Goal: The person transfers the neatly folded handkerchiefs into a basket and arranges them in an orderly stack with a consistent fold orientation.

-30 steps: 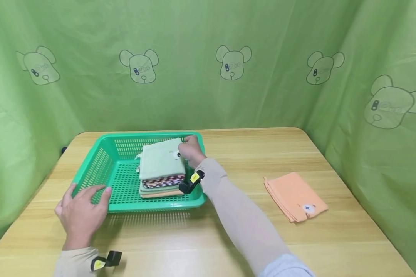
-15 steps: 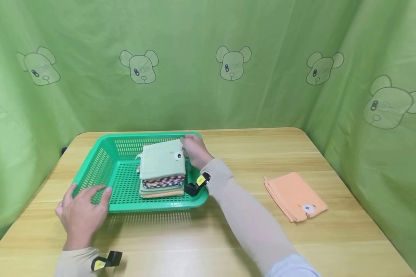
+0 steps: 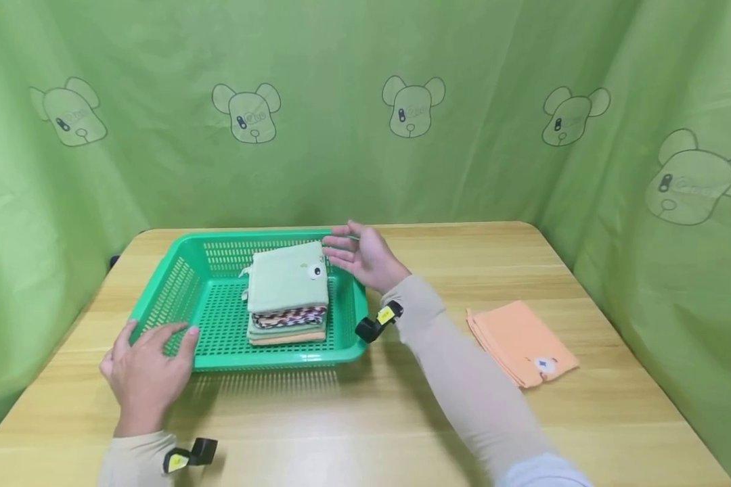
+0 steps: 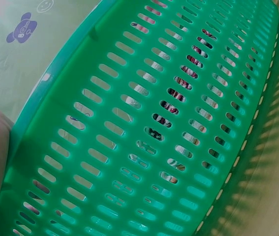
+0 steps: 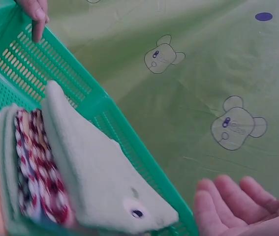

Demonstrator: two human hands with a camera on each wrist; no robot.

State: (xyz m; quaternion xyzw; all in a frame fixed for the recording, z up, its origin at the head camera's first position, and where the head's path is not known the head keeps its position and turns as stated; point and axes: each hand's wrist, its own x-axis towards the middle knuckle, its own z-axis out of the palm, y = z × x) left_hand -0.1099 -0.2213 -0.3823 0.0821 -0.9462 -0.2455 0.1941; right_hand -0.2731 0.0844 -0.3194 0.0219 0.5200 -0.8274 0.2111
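Note:
A green plastic basket bears a stack of folded towels. Its top piece is a pale green towel with an embroidered eye. Below it are a multicoloured woven towel, a green towel and an orange towel. My left hand grips the basket's front left corner, fingers curled over the rim. At the basket's right rim, my right hand has its fingers spread loosely, palm showing and holding nothing. Between the right hand and the pale green towel a gap shows in the right wrist view.
A folded orange towel with an embroidered bear face lies alone on the wooden table, right of the basket. Green curtains printed with bear heads hang behind the table and at both sides.
My right hand has let go of the pale green towel's right edge and drawn away to the right, turning its palm upward. The left hand stays on the basket corner.

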